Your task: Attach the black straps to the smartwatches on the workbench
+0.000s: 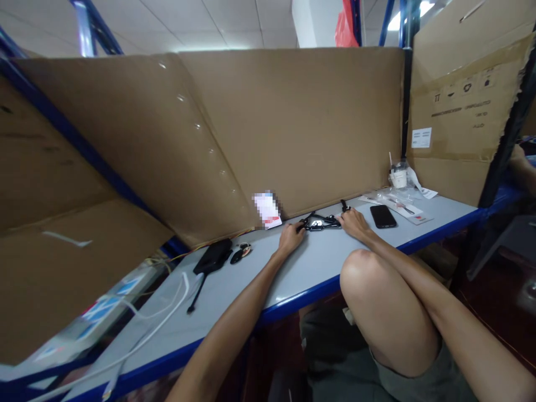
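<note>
Both my arms reach across a grey shelf top (310,268) with a blue front edge. My left hand (290,235) and my right hand (354,221) are closed on the two ends of a small black object with cables and a bright middle part (320,223), which lies on the shelf against the cardboard wall. A black phone (382,216) lies face up just right of my right hand. My bare raised knee (363,273) sits below the shelf edge.
A white card (267,210) leans on the cardboard behind my left hand. Left of it lie a black pouch (213,257), two small dark items (240,253) and white cables (167,307). Plastic bags (397,204) and a white cup (398,176) stand at the right. Another person's arm (523,164) shows far right.
</note>
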Demonstrator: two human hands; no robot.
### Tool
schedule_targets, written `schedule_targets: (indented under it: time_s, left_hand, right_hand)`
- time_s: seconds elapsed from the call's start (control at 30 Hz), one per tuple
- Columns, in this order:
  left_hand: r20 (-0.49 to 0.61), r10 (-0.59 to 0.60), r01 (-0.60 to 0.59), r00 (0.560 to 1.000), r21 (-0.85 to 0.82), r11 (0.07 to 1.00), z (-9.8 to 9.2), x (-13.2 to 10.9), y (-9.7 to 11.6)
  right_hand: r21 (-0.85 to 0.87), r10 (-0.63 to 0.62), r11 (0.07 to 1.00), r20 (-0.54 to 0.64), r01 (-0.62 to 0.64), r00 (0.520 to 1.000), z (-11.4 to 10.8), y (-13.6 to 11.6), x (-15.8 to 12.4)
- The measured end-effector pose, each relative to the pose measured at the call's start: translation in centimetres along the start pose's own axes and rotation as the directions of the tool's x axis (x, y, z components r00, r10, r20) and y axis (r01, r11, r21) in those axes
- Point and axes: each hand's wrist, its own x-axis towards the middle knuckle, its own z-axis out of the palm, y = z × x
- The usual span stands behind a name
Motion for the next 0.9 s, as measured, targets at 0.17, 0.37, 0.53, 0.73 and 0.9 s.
schedule_targets:
  time_s: [0.17,0.37,0.53,0.73,0.9]
  left_hand:
    - [0.089,0.254,-0.229,0.963,-0.224,0.947,0.0,-0.6,1.4]
    - [0.145,0.431,-0.355,0.891,-0.372,0.858,-0.5,-1.2,2.7]
    - [0.103,0.448,-0.399,0.888,-0.310,0.863,-0.7,-1.6,3.6]
    - [0.113,0.444,-0.426,0.889,-0.153,0.892,-0.5,-2.1,4.3]
    - [0.136,0.410,-0.396,0.902,-0.119,0.911,0.1,-1.8,3.7]
  right_hand:
    - [0.082,0.095,0.992,-0.018,-0.094,0.995,-0.6,0.2,0.0]
    - [0.036,0.098,0.994,0.034,-0.099,0.995,-0.2,-0.2,-0.1]
    - [-0.016,0.095,0.995,0.050,-0.094,0.994,-0.4,-0.8,-0.5]
    - [0.009,-0.026,1.000,0.060,0.025,0.998,-0.3,-1.6,-0.7]
    - [0.021,-0.060,0.998,0.089,0.058,0.994,-0.5,-2.0,-0.6]
